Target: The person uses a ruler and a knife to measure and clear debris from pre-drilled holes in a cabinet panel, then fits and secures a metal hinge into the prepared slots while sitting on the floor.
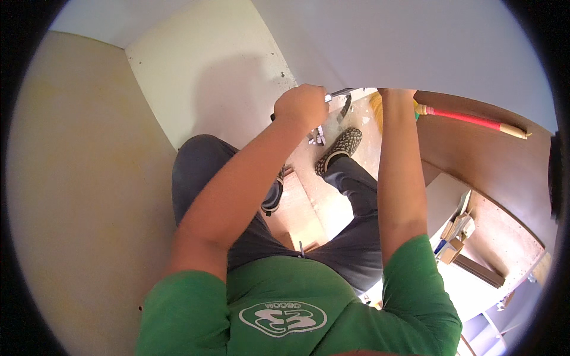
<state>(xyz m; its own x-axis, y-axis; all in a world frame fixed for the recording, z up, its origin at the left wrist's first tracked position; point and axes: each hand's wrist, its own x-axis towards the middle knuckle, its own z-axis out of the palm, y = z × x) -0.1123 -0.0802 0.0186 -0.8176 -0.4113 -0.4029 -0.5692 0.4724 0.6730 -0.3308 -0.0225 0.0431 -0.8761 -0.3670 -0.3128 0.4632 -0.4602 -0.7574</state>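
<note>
My left hand (301,108) is closed in a fist around what looks like a screwdriver (338,93), whose thin metal shaft points right, just under the edge of a large pale panel (415,41). A dark handle end shows at the other side of the fist. My right hand (399,93) reaches up to the same panel edge. Its fingers are hidden behind the panel, so their grip does not show. Below the left hand, a dark curved strip (344,109) and small metal pieces (317,136), possibly hinges, lie near my shoe.
A broom with a red handle (463,117) rests against a brown panel (490,142) at the right. Boards (297,204) lie between my legs. Small boxes (456,237) sit lower right. A beige wall (89,178) rises close on the left.
</note>
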